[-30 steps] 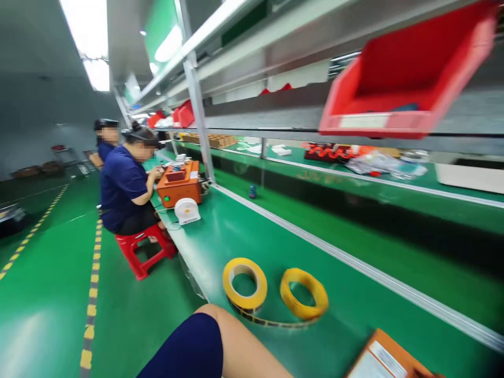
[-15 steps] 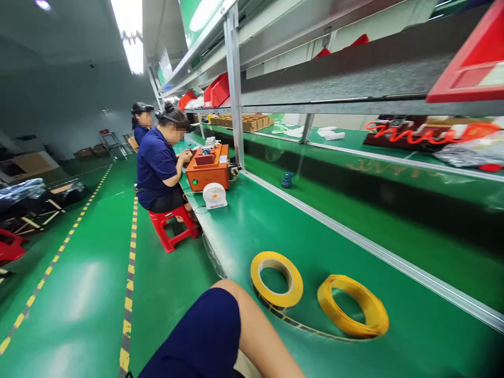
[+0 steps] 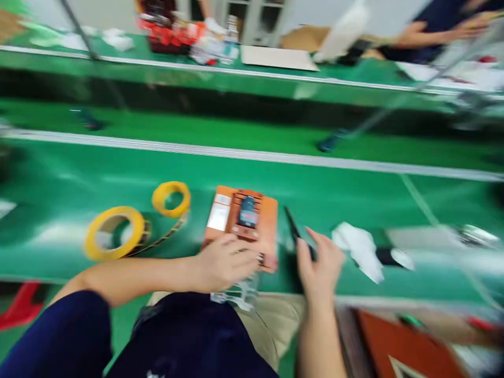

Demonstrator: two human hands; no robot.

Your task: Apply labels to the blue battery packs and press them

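An orange device (image 3: 243,223) with a white label and a dark part on top lies on the green bench (image 3: 118,173) in front of me. My left hand (image 3: 224,262) rests at its near edge, fingers curled over something small and clear that I cannot make out. Just right of the device, my right hand (image 3: 319,265) is curled around a thin black tool (image 3: 294,228). The whole view is smeared by motion.
Two yellow tape rolls (image 3: 114,231) (image 3: 171,198) lie left of the device. A crumpled white cloth (image 3: 358,247) lies to the right. A metal rail (image 3: 252,155) runs across the bench. Another person's arm (image 3: 429,31) shows at the far side. A red-brown box (image 3: 397,346) sits bottom right.
The view swung from looking left along the line to looking down at the bench. Both hands, the orange device and the black tool have come into view.
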